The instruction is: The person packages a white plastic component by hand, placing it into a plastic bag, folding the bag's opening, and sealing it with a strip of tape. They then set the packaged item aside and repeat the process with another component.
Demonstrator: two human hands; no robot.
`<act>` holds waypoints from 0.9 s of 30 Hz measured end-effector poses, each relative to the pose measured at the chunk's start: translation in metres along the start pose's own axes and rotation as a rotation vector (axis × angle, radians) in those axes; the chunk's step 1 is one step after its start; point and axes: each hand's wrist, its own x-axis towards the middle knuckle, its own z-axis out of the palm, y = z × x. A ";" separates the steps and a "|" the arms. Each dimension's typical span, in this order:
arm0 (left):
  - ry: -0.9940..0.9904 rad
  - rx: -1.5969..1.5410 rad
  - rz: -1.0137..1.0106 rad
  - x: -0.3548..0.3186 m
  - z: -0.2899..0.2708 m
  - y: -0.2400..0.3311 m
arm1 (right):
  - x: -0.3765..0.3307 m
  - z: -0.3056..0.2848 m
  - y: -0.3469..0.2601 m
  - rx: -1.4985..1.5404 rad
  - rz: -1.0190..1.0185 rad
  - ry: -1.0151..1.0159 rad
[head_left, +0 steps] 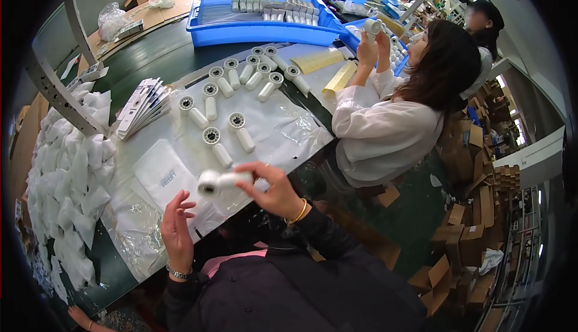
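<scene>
My right hand [274, 192] is closed on the handle of a white handheld fan [229, 179], whose round head with a dark centre points left and is blurred. Bare and open, my left hand [177, 226] is raised beside it with its fingers apart, near the table's front edge. Under and beyond the hands lies a flat stack of white plastic bags [161, 169] with dark print. Farther off, several more handheld fans rest on the clear plastic sheeting [280, 128]; the nearest fan [217, 145] lies just beyond the one in my right hand.
Left are a heap of white bags [66, 181], a stack of flat printed boxes [143, 104] and a metal post [60, 94]. A blue tray [208, 35] of white parts stands at the back. At right a co-worker [391, 127] holds a similar fan; another person's hand [81, 319] shows bottom left.
</scene>
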 end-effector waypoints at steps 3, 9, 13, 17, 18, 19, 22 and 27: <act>-0.192 -0.303 -0.361 0.002 -0.006 -0.008 | -0.005 0.008 -0.002 0.097 -0.073 -0.215; -0.583 -0.488 -0.487 -0.006 0.000 -0.017 | -0.005 0.034 -0.002 0.296 0.052 -0.372; -0.482 -0.627 -0.453 -0.016 0.007 -0.031 | -0.010 0.059 -0.005 -0.013 0.034 -0.231; -0.159 -0.696 -0.502 -0.023 0.000 -0.019 | -0.016 0.072 -0.020 -0.020 -0.234 -0.300; -0.109 -0.715 -0.530 -0.027 -0.006 -0.016 | -0.018 0.074 -0.023 0.004 -0.225 -0.330; -0.127 -0.708 -0.492 -0.023 -0.004 -0.014 | -0.013 0.073 -0.023 -0.064 -0.298 -0.342; -0.111 -0.755 -0.433 -0.019 0.010 -0.024 | -0.017 0.079 -0.013 -0.224 -0.393 -0.340; -0.092 -0.769 -0.463 -0.017 0.014 -0.023 | -0.013 0.073 -0.014 -0.309 -0.409 -0.363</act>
